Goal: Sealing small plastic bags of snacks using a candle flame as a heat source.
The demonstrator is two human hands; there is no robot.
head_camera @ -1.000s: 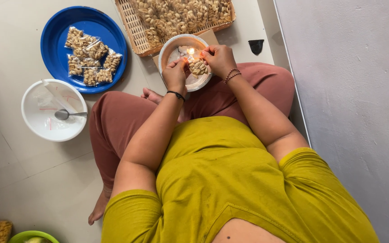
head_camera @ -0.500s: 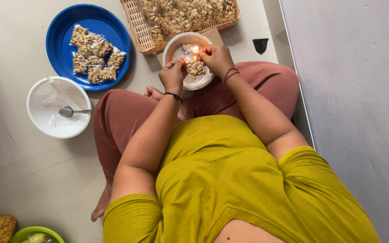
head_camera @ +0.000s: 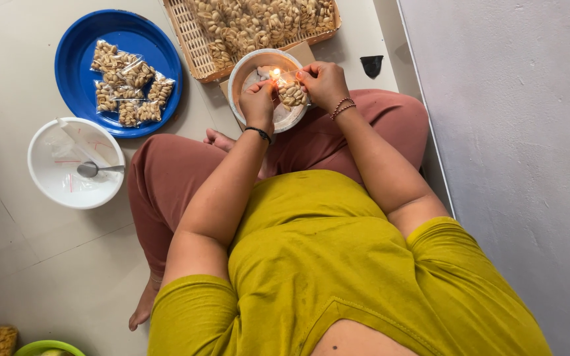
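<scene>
Fingers of your left hand [head_camera: 258,102] and right hand [head_camera: 323,82] pinch a nut packet [head_camera: 291,94] at a flame [head_camera: 276,73] (over the white bowl [head_camera: 245,72]), beside the basket [head_camera: 192,39].

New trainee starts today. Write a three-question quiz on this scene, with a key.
1. True or false: both hands hold a small packet of peanuts at a flame.
2. Which holds the finished packets? A. white bowl B. blue plate C. wicker tray
3. Fill in: a ____ lies in the white bowl.

Key:
1. True: left hand and right hand pinch it over a small round dish.
2. B, the blue plate.
3. Spoon.
</scene>
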